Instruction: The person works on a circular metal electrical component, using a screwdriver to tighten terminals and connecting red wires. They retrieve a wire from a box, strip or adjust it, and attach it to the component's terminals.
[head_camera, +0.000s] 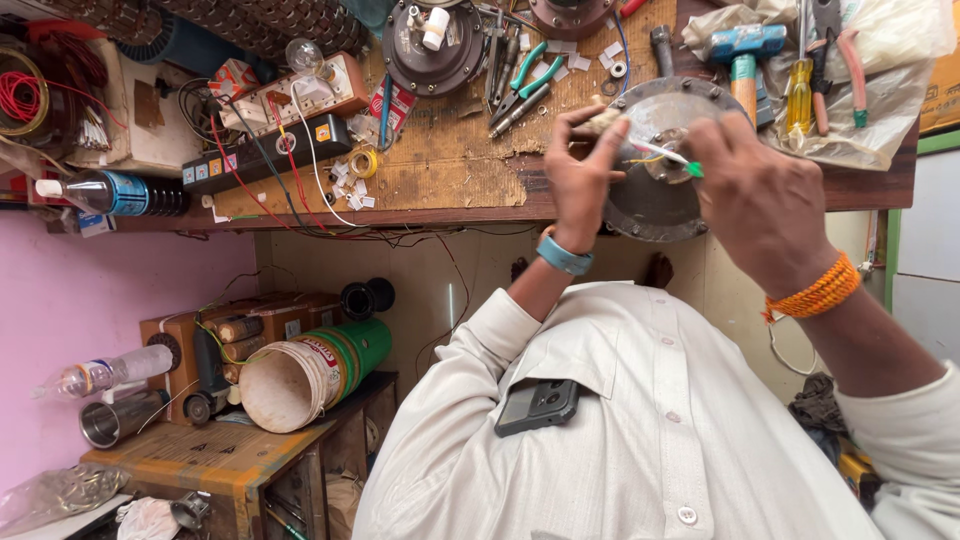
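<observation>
Gripping thin wires (655, 155) over the round motor plate (650, 205), left hand (580, 170) and right hand (755, 195) both pinched closed; wiring looked unfinished, pliers (525, 85) beside plate untouched.

Dull grey metal on the round motor cover (655, 190) at the counter's (440, 170) near edge, with yellow and white wires (660, 155) ending in a green tip. Worn brown wood across the counter, flaked pale in patches. Blue band on the left hand's (580, 175) wrist; orange thread around the right hand's (755, 195) wrist. Cream-white shirt (650, 430), dark grey phone (537, 405) in its pocket. Teal-handled pliers (525, 85) toward the far edge. Teal head on the hammer (745, 50). Yellow screwdriver handle (797, 95), possibly translucent. Black power strip (265, 155) with red and white leads.
</observation>
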